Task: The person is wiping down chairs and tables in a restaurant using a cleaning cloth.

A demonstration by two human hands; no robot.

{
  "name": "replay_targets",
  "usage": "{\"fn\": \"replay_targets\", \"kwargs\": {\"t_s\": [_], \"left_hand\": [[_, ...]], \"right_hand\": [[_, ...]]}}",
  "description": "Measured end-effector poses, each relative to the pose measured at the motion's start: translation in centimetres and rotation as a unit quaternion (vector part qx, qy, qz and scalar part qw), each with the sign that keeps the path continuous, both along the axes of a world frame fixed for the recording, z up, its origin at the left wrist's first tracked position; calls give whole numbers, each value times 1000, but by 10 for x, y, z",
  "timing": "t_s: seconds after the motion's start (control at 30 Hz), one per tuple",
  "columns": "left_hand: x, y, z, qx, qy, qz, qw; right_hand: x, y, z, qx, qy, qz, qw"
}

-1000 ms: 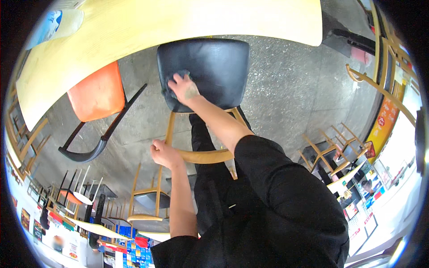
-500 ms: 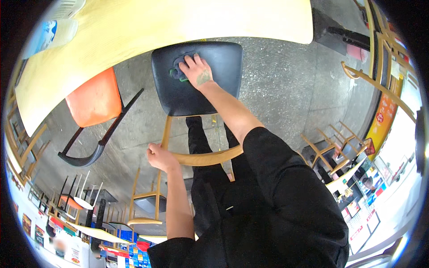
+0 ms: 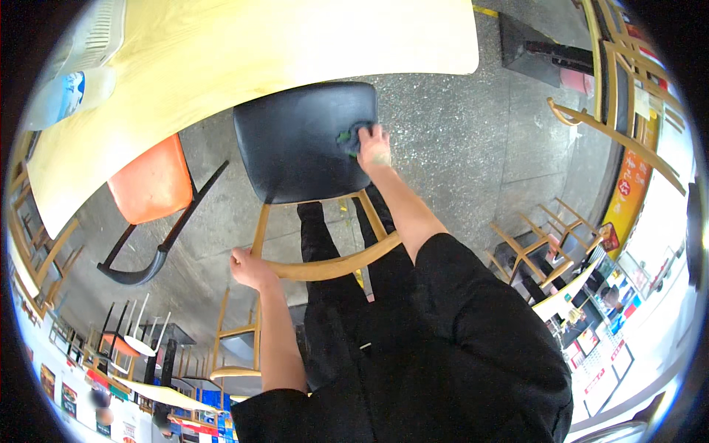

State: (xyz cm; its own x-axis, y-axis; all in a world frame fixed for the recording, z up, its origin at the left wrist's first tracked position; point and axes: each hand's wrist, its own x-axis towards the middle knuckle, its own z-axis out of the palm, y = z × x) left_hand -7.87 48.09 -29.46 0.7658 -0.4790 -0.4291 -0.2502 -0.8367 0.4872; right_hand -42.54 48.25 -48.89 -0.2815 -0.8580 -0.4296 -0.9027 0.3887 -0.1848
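In front of me stands a chair with a black padded seat (image 3: 295,140) and a curved light-wood backrest (image 3: 332,267). My right hand (image 3: 374,145) presses a dark cloth with green edging (image 3: 350,140) on the right edge of the seat, its fingers closed over the cloth. At the left end of the backrest, my left hand (image 3: 252,269) is wrapped round the wooden rail.
A pale yellow table (image 3: 295,44) reaches over the seat's far edge. To the left is an orange-seated chair (image 3: 151,181) with a black frame. More wooden chairs (image 3: 543,244) stand at the right. A clear plastic container (image 3: 70,96) rests on the table.
My right hand has slid the cloth from the far middle of the seat to its right edge. My left hand has stayed on the backrest.
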Motion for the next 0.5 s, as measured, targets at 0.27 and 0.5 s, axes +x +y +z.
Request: {"fn": "replay_targets", "kwargs": {"t_s": [0.27,0.5], "left_hand": [[-7,-4,-3,-1,-25,-27,999],[13,7,-14,-15,-42,-27,999]], "right_hand": [[-44,72,14,228,-158,201,940],[-78,57,25,115,-22,-155,981]]}}
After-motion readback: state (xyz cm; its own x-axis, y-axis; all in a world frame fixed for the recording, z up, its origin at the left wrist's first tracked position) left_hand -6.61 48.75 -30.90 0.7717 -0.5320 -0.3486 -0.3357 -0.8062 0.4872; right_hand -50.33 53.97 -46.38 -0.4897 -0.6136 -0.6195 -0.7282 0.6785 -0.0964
